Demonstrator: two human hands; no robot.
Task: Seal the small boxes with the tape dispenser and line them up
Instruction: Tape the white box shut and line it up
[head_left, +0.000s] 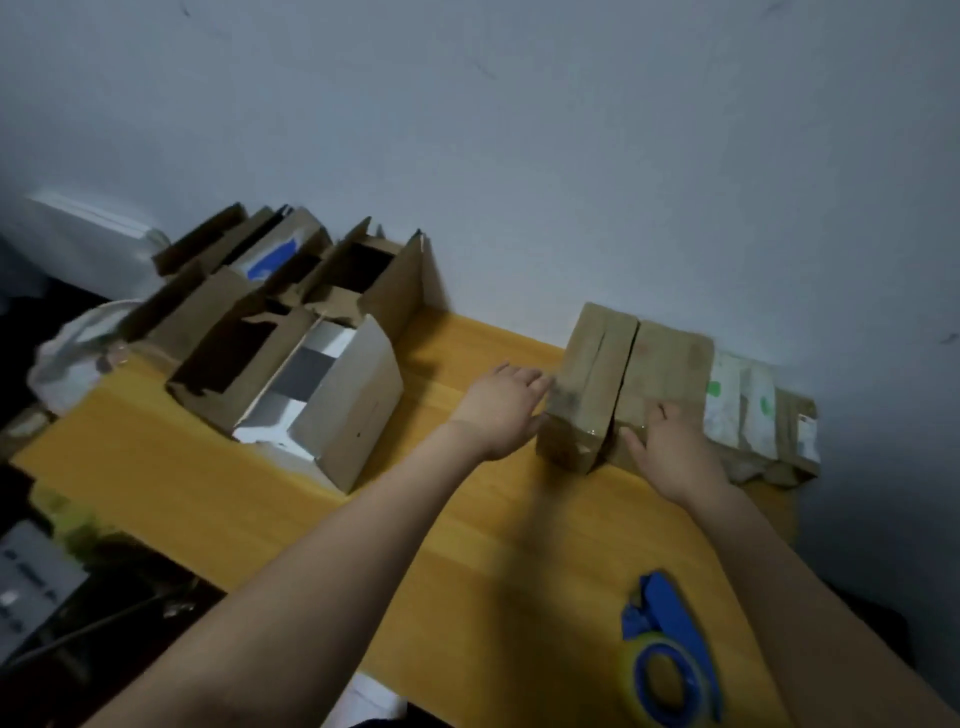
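The left hand (506, 402), fingers straight and together, presses the left side of a taped brown cardboard box (587, 384). The right hand (670, 447) lies flat, fingers spread, on the second taped brown box (670, 364), which touches the first. Both boxes stand on the yellow wooden surface (208, 467). The blue tape dispenser (670, 654) lies nearer.

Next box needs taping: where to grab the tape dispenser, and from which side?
Tape dispenser: likely grip its blue body past the roll, from above; it lies on its side on the table, that end sticking clear.
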